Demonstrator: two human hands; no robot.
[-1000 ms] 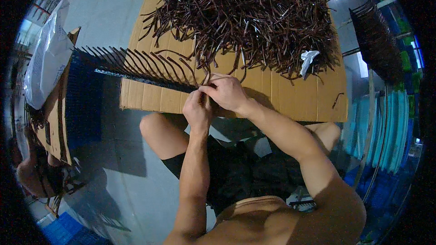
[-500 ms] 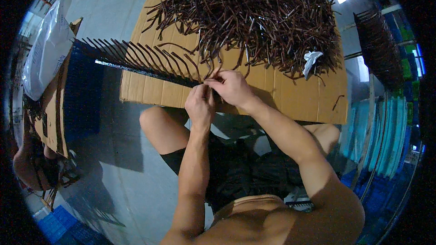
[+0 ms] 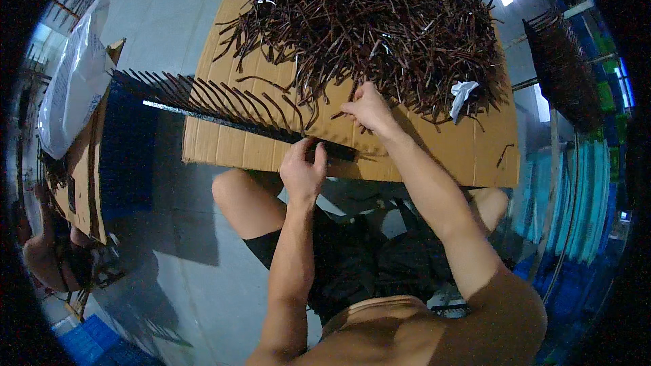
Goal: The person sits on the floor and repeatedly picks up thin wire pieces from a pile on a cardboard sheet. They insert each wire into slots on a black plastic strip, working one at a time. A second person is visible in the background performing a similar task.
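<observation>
My left hand (image 3: 303, 171) gripped the near end of a long dark bar (image 3: 251, 126), fingers curled over it and the grip pressed shut around the bar just above my knee. The bar lay along the near edge of a sheet of brown cardboard (image 3: 434, 152) and ran off past the sheet's left edge, out over the grey floor (image 3: 173, 27). A row of thin dark curved strips (image 3: 203, 95) stood along the bar like comb teeth, evenly spaced and leaning away from me. My right hand (image 3: 366, 110) reached forward onto the cardboard, to the near edge of a large heap of loose dark brown strips (image 3: 373, 24) that covered the far half of the sheet. Its fingertips were drawn together at the heap's edge; whether they pinched a strip I could not tell. A crumpled white scrap (image 3: 463, 93) lay at the right side of the heap. To my left stood an open cardboard box (image 3: 85, 169) with a white plastic bag (image 3: 71, 85) leaning above it. To my right, a second dark rack of strips (image 3: 563, 71) hung beside blue and teal crates (image 3: 576, 196).
</observation>
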